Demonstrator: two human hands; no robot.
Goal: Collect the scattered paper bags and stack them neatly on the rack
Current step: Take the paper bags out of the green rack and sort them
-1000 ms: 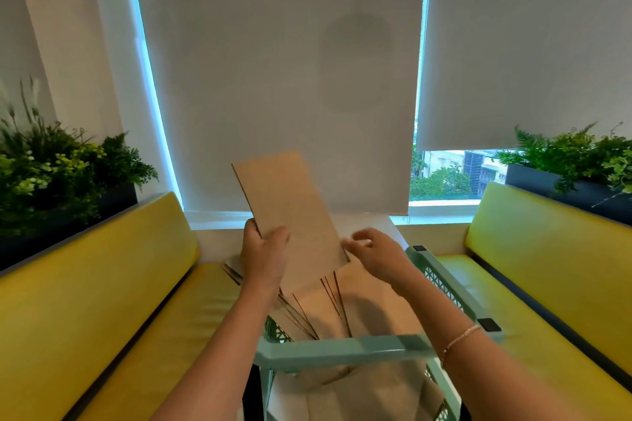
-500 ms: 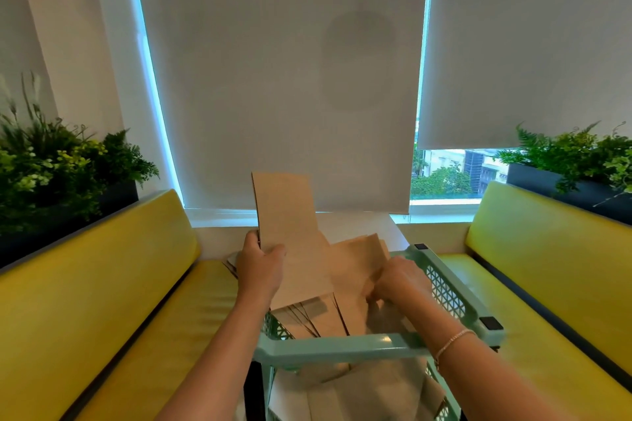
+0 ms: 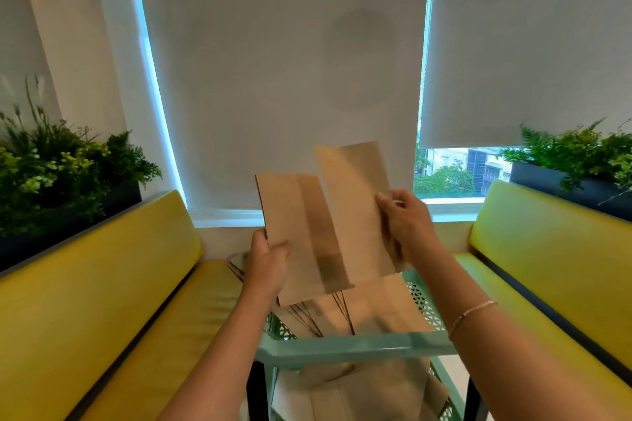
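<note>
Two flat brown paper bags are lifted above a mint-green rack (image 3: pixel 352 347). My left hand (image 3: pixel 265 265) grips the left bag (image 3: pixel 301 236) by its lower left edge. My right hand (image 3: pixel 405 222) pinches the right bag (image 3: pixel 355 202) along its right edge; this bag stands higher and overlaps behind the left one. More brown bags (image 3: pixel 376 311) lie loosely on the rack's top tier, and others (image 3: pixel 359 390) lie on the tier below.
Yellow padded benches run along both sides, left bench (image 3: pixel 102 301) and right bench (image 3: pixel 554 260). Planters with green foliage sit behind each, at left (image 3: pixel 61 174) and right (image 3: pixel 581 161). Roller blinds (image 3: pixel 284 61) cover the window ahead.
My right hand has picked a second bag off the rack and raised it up beside the first. The left hand's bag has stayed about level, shifting slightly right.
</note>
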